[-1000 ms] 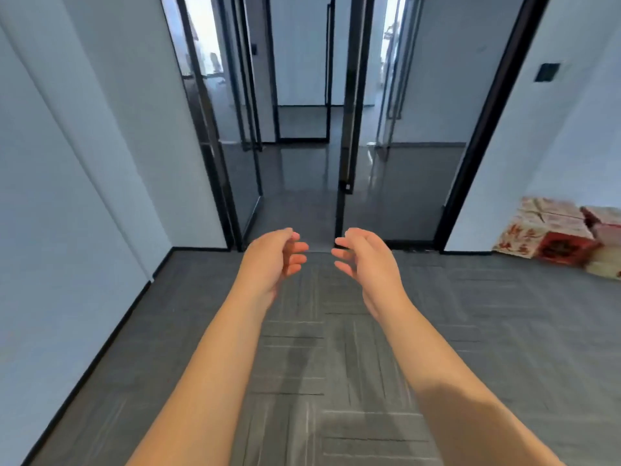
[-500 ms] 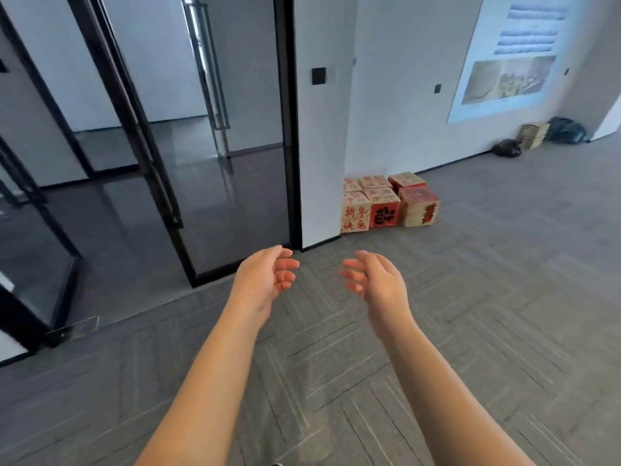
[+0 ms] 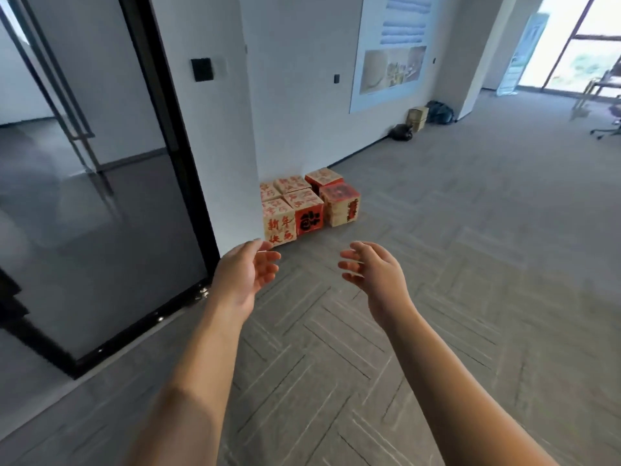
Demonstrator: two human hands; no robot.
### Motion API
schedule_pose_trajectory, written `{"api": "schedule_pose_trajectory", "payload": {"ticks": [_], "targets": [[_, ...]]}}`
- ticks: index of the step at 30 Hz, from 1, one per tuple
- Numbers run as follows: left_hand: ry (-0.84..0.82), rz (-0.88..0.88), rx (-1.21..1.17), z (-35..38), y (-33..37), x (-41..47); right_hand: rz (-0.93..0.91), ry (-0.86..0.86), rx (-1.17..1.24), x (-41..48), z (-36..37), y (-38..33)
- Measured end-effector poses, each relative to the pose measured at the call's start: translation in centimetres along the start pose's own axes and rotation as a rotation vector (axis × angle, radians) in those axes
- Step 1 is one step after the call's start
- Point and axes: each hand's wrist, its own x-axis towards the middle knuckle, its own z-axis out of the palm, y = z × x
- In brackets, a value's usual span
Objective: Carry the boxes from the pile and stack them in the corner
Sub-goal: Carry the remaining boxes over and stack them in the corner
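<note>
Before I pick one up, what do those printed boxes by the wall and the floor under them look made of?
Boxes: probably cardboard, with matte tan faces, red print and crisp square edges. Floor: looks like grey carpet tile, with a dull ribbed texture in a herringbone pattern.

We're looking at an office here: black-framed glass partitions (image 3: 100,213) on our left, grey carpet tiles (image 3: 470,264) laid in a herringbone pattern underfoot. Up on the white wall we've got a large printed poster (image 3: 391,52), and a wheeled office chair (image 3: 606,127) sits far right by the bright windows (image 3: 591,45).
</note>
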Motion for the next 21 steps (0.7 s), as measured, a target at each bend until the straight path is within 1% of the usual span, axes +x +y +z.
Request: {"api": "schedule_pose_trajectory", "payload": {"ticks": [3, 10, 16, 21], "targets": [[-0.075, -0.020, 0.020, 3.0, 0.4, 5.2, -0.004, 0.043, 0.014, 5.1, 0.0, -1.1], [-0.133, -0.080, 0.057, 10.3, -1.0, 18.6, 0.006, 0.078, 0.041, 19.2, -1.5, -1.6], [-0.105, -0.053, 0.145, 18.0, 0.7, 30.9, 0.025, 0.032, 0.077, 34.1, -2.8, -3.3], [-0.043, -0.023, 0.145, 22.5, 3.8, 39.7, 0.037, -0.026, 0.048, 45.5, -1.3, -6.9]]}}
